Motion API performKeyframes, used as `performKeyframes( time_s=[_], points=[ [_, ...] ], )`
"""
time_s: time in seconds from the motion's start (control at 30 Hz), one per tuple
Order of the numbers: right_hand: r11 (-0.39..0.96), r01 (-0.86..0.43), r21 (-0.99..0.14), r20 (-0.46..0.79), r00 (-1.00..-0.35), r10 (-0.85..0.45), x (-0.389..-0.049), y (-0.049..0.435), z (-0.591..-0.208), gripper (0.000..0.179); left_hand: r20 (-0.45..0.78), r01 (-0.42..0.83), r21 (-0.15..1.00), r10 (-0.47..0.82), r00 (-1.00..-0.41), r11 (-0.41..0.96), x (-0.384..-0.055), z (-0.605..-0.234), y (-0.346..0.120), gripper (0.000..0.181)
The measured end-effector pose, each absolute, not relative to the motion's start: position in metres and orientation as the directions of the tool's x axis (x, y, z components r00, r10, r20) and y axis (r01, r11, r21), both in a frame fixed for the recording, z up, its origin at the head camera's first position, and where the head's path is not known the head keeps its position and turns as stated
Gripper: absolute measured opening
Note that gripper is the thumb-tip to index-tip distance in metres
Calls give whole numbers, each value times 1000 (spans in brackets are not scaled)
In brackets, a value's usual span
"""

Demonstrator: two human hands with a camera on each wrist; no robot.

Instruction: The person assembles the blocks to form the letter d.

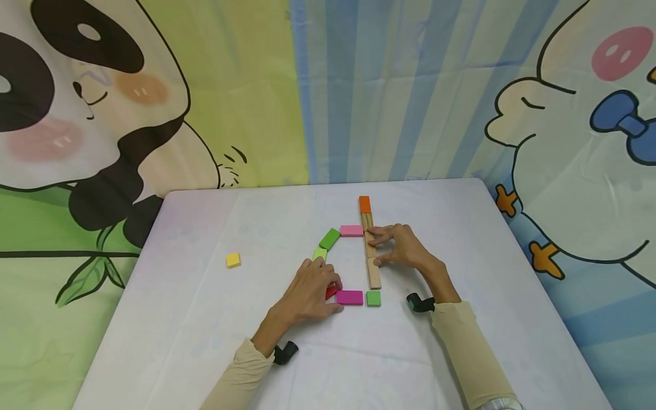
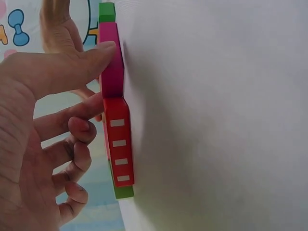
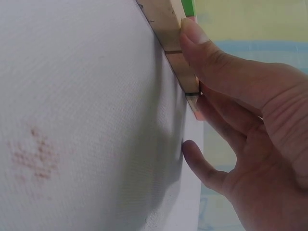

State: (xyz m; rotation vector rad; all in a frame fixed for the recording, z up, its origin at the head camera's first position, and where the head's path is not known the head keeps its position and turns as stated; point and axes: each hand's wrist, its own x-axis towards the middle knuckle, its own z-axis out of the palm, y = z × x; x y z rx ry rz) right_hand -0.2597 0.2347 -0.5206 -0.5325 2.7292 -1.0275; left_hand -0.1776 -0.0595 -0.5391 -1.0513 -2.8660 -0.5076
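Flat coloured blocks form a loop on the table. My left hand (image 1: 310,290) is at the loop's near left corner, its thumb on the near side of a magenta block (image 1: 349,298). Its index finger reaches behind where that block meets a red block (image 2: 120,144) with white squares; the other fingers curl loosely. With thumb and fingertips, my right hand (image 1: 400,247) touches the right side of a row of plain wooden blocks (image 1: 374,273). An orange block (image 1: 364,204) tops that row. A pink block (image 1: 351,230), green block (image 1: 329,238) and lime block (image 1: 320,253) continue leftward.
A small green square block (image 1: 373,299) lies below the wooden row, beside the magenta one. One yellow block (image 1: 233,260) sits apart on the left of the white table (image 1: 195,341). Cartoon-printed curtains (image 1: 389,97) hang behind the table's far edge.
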Motion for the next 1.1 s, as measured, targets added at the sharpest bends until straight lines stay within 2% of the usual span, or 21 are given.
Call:
performKeyframes(
  time_s=[0.23,0.53,1.1],
  points=[
    [695,-270,-666,-29,-922,-386,-259,236,-519,56,213,667,318,635,-743,674,-177,-532,-35,38],
    [689,-282,-667,-25,-917,-399,-262,234,-519,55,176,665,197,641,-747,721,-172,-539,-2,41],
    [702,-258,-664,-44,-923,-382,-260,236,-522,55,169,675,135,654,-737,726,-173,-540,-2,28]
  ],
)
